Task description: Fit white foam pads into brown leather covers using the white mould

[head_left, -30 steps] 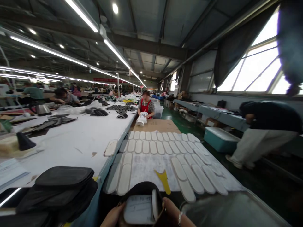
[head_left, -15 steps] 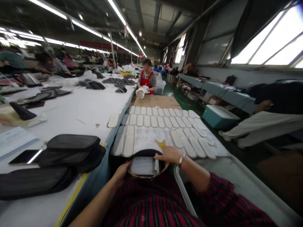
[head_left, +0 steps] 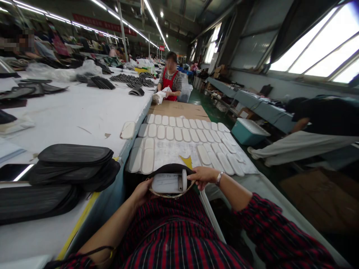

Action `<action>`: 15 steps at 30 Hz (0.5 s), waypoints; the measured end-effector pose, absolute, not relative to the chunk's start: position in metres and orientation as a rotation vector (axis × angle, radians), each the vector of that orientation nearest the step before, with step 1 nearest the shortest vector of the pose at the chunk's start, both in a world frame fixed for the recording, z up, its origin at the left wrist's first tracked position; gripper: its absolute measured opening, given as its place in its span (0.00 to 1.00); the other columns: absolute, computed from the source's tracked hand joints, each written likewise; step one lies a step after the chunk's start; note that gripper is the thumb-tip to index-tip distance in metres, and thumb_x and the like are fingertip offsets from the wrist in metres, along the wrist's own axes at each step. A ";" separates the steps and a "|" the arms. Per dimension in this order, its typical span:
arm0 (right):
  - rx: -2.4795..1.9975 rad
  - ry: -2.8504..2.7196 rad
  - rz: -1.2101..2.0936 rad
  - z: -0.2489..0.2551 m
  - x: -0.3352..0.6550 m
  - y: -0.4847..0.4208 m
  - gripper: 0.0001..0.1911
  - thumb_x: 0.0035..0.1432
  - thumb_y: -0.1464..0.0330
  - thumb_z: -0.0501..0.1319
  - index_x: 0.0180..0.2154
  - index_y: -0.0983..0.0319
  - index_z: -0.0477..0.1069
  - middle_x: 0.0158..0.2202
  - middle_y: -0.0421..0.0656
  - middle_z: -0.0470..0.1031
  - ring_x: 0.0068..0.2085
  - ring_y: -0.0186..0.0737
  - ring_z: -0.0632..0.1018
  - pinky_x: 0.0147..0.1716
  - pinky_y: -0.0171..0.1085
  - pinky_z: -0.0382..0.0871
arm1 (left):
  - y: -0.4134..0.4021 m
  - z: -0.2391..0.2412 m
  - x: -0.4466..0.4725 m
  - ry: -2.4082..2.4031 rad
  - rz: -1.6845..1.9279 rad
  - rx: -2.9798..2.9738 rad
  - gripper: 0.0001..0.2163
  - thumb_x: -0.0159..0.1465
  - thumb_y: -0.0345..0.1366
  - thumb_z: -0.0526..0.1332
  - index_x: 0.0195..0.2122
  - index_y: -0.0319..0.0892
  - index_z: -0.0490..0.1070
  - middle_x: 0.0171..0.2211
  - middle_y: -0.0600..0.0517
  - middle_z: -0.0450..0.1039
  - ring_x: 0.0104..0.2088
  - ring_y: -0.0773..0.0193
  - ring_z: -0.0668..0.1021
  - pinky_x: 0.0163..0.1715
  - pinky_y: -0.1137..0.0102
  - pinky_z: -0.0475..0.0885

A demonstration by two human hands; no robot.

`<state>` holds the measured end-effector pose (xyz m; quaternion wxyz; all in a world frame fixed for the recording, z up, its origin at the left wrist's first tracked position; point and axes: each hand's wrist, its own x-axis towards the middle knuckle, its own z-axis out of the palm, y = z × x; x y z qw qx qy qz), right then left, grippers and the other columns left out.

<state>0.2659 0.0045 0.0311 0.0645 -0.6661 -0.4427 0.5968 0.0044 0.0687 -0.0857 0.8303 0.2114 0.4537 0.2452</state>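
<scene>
In the lower middle of the frame, my left hand has its fingers closed on the left rim of the dark round piece, with a white plate inside it. My right hand, fingers partly curled, is at the right rim; whether it grips, I cannot tell. Black pads are piled at lower left.

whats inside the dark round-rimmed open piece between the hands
Inside the dark round-rimmed open piece are a flat white rounded plate with dark markings and a narrow white bar at its right end. Whatever lies beneath the plate is covered.
</scene>
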 end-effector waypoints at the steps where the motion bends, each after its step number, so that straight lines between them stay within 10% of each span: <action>1: -2.006 -1.349 1.795 0.034 0.261 0.008 0.09 0.58 0.65 0.56 0.33 0.64 0.60 0.16 0.34 0.65 0.17 0.32 0.73 0.22 0.34 0.74 | 0.068 -0.085 0.005 0.957 0.520 0.449 0.09 0.61 0.35 0.55 0.38 0.35 0.68 0.27 0.46 0.74 0.26 0.58 0.78 0.28 0.62 0.75; 15: -2.307 -1.328 1.629 0.044 0.266 0.002 0.09 0.56 0.76 0.51 0.23 0.64 0.59 0.13 0.34 0.62 0.15 0.31 0.71 0.21 0.34 0.72 | 0.074 -0.076 -0.001 0.942 0.446 0.957 0.18 0.51 0.42 0.65 0.39 0.35 0.69 0.30 0.45 0.76 0.35 0.53 0.78 0.35 0.63 0.72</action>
